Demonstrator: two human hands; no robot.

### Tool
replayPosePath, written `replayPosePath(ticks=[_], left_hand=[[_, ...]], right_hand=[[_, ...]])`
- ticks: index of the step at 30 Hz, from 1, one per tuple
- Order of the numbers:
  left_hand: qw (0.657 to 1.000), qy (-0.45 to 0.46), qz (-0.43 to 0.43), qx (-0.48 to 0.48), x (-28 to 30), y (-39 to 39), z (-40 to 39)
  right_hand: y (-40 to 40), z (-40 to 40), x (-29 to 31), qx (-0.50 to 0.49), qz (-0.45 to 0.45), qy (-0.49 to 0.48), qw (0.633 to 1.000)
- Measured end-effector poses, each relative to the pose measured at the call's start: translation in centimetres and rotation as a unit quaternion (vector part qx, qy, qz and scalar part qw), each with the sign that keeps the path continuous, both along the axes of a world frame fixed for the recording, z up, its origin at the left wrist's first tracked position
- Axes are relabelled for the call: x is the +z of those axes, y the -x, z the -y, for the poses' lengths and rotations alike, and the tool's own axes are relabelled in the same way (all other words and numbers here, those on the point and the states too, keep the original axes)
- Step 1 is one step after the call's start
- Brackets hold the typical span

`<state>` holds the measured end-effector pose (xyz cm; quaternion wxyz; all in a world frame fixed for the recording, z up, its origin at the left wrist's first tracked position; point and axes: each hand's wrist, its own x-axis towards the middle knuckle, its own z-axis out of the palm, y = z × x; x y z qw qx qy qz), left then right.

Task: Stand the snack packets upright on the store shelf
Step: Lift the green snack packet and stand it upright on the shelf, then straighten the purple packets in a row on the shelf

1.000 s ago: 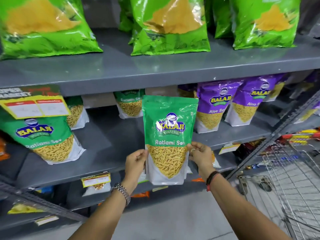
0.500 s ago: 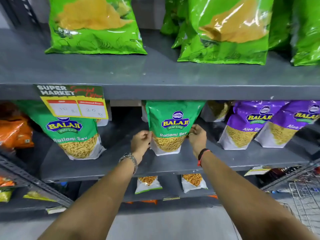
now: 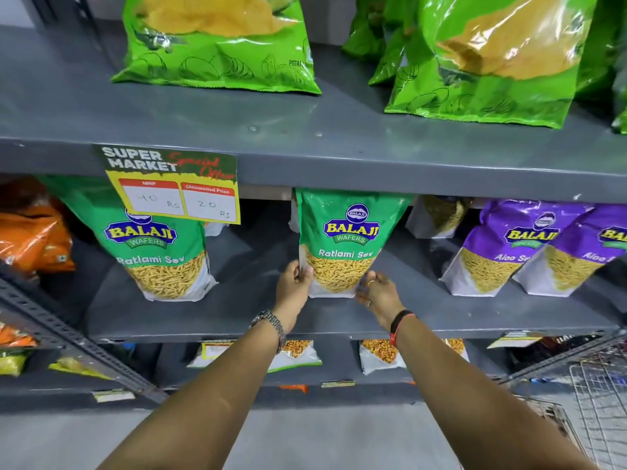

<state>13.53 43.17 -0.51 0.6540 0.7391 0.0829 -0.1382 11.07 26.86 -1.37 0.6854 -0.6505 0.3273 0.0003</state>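
Two hands: both on one green Ratlami Sev packet, low at its base corners.
Left hand: fingers curled around the packet's lower left edge, pinching it.
Right hand: fingertips against the lower right corner; whether it pinches or only steadies, cannot tell.
Packet position: on the middle shelf, base on the shelf surface, upright, top tucked under the shelf above.
Reason for low grip (judgement): holding the gusset corners lets the base spread flat so the pouch stands alone — a high grip would likely tip it.
Count, middle shelf fronts: two green Ratlami Sev — the held one and a second green packet to the left, well apart; two purple Aloo Sev packets on the right, overlapping.
Count, top shelf: at least two large light-green bags fully seen, more cut off.
Other: one price tag; orange packets far left, number unclear.
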Motion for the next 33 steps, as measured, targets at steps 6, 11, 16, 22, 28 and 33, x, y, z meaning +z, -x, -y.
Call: replayPosePath(ticks=[6, 11, 16, 22, 28, 33], left_hand=[[1.0, -0.012, 0.016, 0.023, -0.4, -0.6, -1.3], [0.999, -0.025, 0.013, 0.027, -0.8, -0.8, -1.4], [0.987, -0.041, 0.011, 0.153, -1.7, 1.3, -0.4], [0.988, -0.003, -0.043, 0.151, -3.3, 5.7, 5.8], [0.997, 0.057, -0.053, 0.006, -1.7, 6.3, 15.4], [0.992, 0.056, -0.056, -0.103, 0.5, 6.3, 23.7]], right_hand=[[-0.5, -1.5, -0.3, 0.011, -0.002, -0.017, 1.0], [-0.3, -1.5, 0.1, 0.039, 0.001, -0.022, 0.999], [1.0, 0.4, -0.3, 0.024, 0.024, 0.022, 0.999], [5.9, 8.9, -2.5, -0.147, 0.054, 0.115, 0.981], [8.7, 21.6, -0.9, -0.265, 0.087, 0.159, 0.947], [7.1, 29.4, -0.2, -0.161, 0.081, 0.065, 0.982]])
